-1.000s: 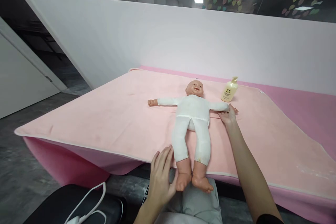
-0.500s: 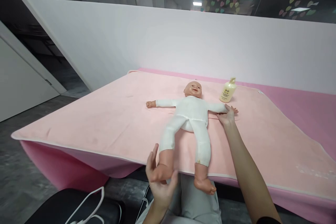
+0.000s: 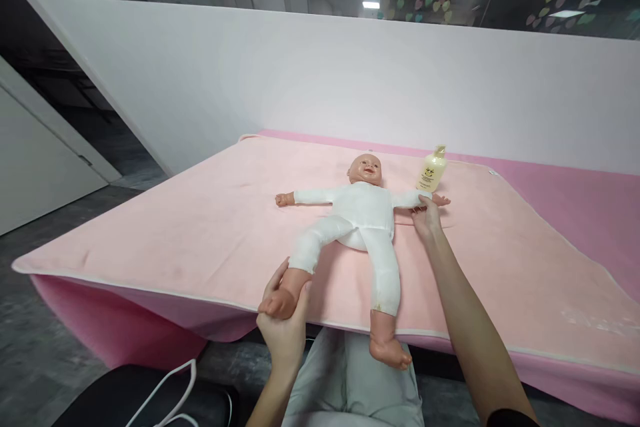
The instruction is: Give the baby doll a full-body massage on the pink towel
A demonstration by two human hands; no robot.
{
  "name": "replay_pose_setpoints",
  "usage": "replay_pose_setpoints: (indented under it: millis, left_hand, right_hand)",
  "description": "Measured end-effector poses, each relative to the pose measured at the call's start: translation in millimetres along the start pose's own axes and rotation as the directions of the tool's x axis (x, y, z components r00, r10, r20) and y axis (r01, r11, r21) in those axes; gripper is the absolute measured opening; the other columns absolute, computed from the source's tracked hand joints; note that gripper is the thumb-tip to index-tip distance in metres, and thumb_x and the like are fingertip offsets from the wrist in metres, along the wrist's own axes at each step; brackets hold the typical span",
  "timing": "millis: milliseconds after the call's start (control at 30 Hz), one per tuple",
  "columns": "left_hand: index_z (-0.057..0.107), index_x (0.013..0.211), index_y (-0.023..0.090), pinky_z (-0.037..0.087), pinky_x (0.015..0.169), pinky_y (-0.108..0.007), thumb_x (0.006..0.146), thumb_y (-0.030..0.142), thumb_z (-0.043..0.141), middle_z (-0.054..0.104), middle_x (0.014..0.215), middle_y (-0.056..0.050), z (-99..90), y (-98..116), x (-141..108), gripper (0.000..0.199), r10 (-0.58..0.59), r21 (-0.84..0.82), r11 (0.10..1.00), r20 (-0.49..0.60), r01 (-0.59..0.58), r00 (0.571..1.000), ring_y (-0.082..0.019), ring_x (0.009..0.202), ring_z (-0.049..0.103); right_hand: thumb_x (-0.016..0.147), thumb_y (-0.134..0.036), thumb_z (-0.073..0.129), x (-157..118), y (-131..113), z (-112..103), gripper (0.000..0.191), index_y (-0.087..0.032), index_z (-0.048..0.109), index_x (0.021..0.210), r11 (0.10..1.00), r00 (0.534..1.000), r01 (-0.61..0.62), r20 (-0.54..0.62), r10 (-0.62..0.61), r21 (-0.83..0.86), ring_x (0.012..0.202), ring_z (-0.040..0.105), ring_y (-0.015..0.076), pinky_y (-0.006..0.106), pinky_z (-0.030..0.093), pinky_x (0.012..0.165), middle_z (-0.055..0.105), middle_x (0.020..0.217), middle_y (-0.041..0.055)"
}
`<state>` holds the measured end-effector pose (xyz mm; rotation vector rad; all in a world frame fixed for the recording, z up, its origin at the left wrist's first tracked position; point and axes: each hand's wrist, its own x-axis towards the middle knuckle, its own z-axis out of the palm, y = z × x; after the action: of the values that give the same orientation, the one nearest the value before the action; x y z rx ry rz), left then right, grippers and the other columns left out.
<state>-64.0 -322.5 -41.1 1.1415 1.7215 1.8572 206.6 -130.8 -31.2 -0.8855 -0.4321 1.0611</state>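
Observation:
A baby doll (image 3: 367,207) with a white cloth body lies face up on a pink blanket (image 3: 190,213), its head toward the wall. My left hand (image 3: 285,320) is wrapped round the doll's lower leg and foot on the left side of the view, and that leg angles outward. At the doll's outstretched arm on the right, my right hand (image 3: 427,215) grips near the wrist, thumb on top and fingers underneath. The doll's other foot hangs past the blanket's front edge above my lap.
A pale yellow pump bottle (image 3: 431,170) stands just behind the doll's right-hand arm. A white wall (image 3: 320,73) rises behind the table. Lower left, a black seat (image 3: 150,393) carries a white cable (image 3: 173,400).
My left hand has closed round the doll's leg and swung it out to the left and up. My right hand remains at the doll's arm, which has risen slightly.

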Motion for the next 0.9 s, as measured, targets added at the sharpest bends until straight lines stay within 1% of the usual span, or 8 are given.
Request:
replay_pose_setpoints:
  millis: [100,200,367,500,633,767,833,900]
  left_hand:
    - [0.059,0.111,0.018,0.043,0.096,-0.036,0.068,0.033,0.068,0.060,0.118,-0.009,15.7,13.5,18.6,0.047,0.082,0.003,0.997,0.004,-0.082,0.997,-0.025,0.111,0.055]
    - [0.057,0.114,0.016,0.043,0.096,-0.036,0.069,0.031,0.068,0.059,0.119,-0.010,39.3,25.9,39.5,0.048,0.161,-0.012,0.987,0.069,-0.160,0.985,-0.024,0.111,0.055]
    - [0.059,0.111,0.013,0.041,0.099,-0.036,0.070,0.029,0.068,0.060,0.118,-0.012,75.0,32.9,71.7,0.045,0.235,-0.030,0.972,0.217,-0.234,0.947,-0.023,0.112,0.054]
    - [0.059,0.112,0.010,0.044,0.096,-0.038,0.068,0.027,0.070,0.060,0.118,-0.014,89.2,30.1,84.5,0.049,0.147,-0.080,0.989,0.313,-0.128,0.938,-0.024,0.108,0.057]
    - [0.058,0.115,0.009,0.044,0.096,-0.037,0.068,0.030,0.070,0.059,0.120,-0.015,83.0,31.0,85.2,0.052,0.129,-0.156,0.984,0.297,-0.085,0.946,-0.024,0.110,0.056]
    - [0.057,0.114,0.010,0.043,0.097,-0.035,0.071,0.035,0.067,0.056,0.125,-0.014,50.6,28.8,72.5,0.050,0.107,-0.231,0.970,0.121,-0.077,0.987,-0.025,0.115,0.053]
    - [0.057,0.115,0.013,0.043,0.097,-0.036,0.072,0.035,0.067,0.054,0.128,-0.013,28.7,22.0,58.9,0.050,0.042,-0.234,0.972,0.027,-0.035,0.999,-0.025,0.115,0.052]
    - [0.056,0.116,0.016,0.042,0.099,-0.036,0.071,0.033,0.067,0.051,0.130,-0.011,8.2,11.8,41.5,0.050,-0.024,-0.225,0.974,-0.017,0.019,1.000,-0.025,0.116,0.051]
  right_hand:
    - [0.062,-0.020,0.064,-10.1,3.0,11.8,0.050,-0.023,0.047,0.109,0.921,0.957,0.290,0.075,-0.280,-0.260,0.086,0.056,0.0149,0.030,0.048,0.075,0.060,0.097,0.0008]
    - [0.066,-0.027,0.064,-23.9,8.1,22.9,0.045,-0.018,0.052,0.108,0.642,0.865,0.498,0.283,-0.415,-0.583,0.081,0.054,0.0182,0.033,0.045,0.073,0.061,0.094,0.0053]
    - [0.075,-0.016,0.050,-45.7,19.2,34.5,0.041,-0.017,0.056,0.115,-0.041,0.605,0.760,0.729,-0.319,-0.649,0.092,0.049,0.0240,0.036,0.039,0.081,0.061,0.100,0.0099]
    - [0.076,-0.014,0.047,-50.8,22.2,36.4,0.046,-0.017,0.053,0.122,-0.228,0.571,0.745,0.776,-0.266,-0.627,0.092,0.048,0.0245,0.035,0.037,0.080,0.059,0.100,0.0107]
    - [0.076,-0.019,0.051,-45.9,21.9,34.9,0.046,-0.018,0.052,0.122,-0.085,0.627,0.730,0.714,-0.310,-0.678,0.095,0.049,0.0250,0.037,0.039,0.082,0.061,0.104,0.0104]
    - [0.072,-0.034,0.059,-31.1,21.3,29.7,0.040,-0.016,0.058,0.107,0.475,0.829,0.548,0.370,-0.420,-0.688,0.088,0.056,0.0223,0.036,0.045,0.078,0.065,0.098,0.0090]
    - [0.069,-0.039,0.061,-21.6,20.1,24.5,0.040,-0.015,0.057,0.101,0.736,0.907,0.409,0.151,-0.393,-0.539,0.086,0.059,0.0200,0.033,0.048,0.075,0.064,0.098,0.0084]
    - [0.070,-0.040,0.060,-12.8,19.0,17.8,0.042,-0.017,0.053,0.104,0.892,0.952,0.292,0.012,-0.307,-0.344,0.091,0.060,0.0189,0.032,0.050,0.075,0.063,0.104,0.0079]
